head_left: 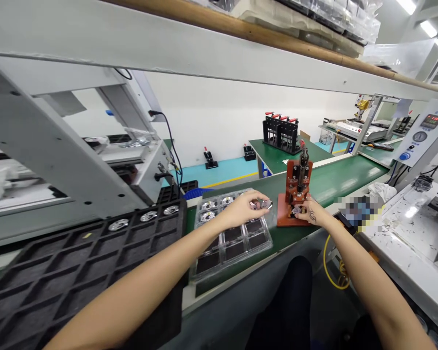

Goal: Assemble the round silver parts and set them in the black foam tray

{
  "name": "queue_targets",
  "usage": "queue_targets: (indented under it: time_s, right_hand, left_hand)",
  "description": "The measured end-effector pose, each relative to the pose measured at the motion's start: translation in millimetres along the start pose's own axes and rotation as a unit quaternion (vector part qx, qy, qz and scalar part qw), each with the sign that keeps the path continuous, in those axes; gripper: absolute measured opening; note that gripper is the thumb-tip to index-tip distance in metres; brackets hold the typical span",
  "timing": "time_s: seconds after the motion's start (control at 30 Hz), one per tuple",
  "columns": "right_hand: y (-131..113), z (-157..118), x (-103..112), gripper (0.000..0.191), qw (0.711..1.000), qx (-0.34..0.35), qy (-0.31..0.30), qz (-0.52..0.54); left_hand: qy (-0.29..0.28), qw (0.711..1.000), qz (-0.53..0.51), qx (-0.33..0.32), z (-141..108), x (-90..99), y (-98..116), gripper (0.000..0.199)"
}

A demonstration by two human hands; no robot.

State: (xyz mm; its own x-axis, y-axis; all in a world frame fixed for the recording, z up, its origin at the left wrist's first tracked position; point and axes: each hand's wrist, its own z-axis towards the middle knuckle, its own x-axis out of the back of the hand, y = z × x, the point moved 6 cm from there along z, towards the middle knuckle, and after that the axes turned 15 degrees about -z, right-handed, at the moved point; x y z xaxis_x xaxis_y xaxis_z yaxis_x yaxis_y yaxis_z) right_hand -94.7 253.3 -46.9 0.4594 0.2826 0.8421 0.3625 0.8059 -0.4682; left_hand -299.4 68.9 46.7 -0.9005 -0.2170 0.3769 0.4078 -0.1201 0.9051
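Green bench [345,181]: one red fixture [289,181], left grip [241,210] pinching one part [266,204], right grip [313,212] unclear.

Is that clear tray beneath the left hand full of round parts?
No, only partly filled: round parts sit in far compartments of the clear tray, while its nearest row shows only dark bottoms.

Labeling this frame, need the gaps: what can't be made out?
All head view:
Small part in left hand: partly hidden by that hand; full shape unclear.
Right hand at red fixture: grip hidden by the hand itself.
Display: digits too small to read surely.
Pixelated patch: mosaic hides what's there.
Black tray: cut off by left edge, partly behind left forearm.
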Motion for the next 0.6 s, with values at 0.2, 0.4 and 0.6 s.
queue_targets:
  time_s: [0.2,0.4,0.6]
  right_hand:
    - [-8.1,-7.3,24.6,0.026,1.0,-0.023,0.013,-0.003]
    - [-14.5,14.0,131.1,0.07,0.979,-0.106,0.172,-0.002]
    - [-89.4,91.6,202.7,0.1,0.975,-0.063,0.187,0.101]
  left_hand:
    - [0.063,0.985,-0.138,0.082,-31.5,32.9,2.8,0.055]
    - [0.082,0.982,-0.157,0.068,-55.0,42.2,31.5,0.059]
    - [0.001,0.996,-0.085,0.005,-46.2,1.6,67.6,0.046]
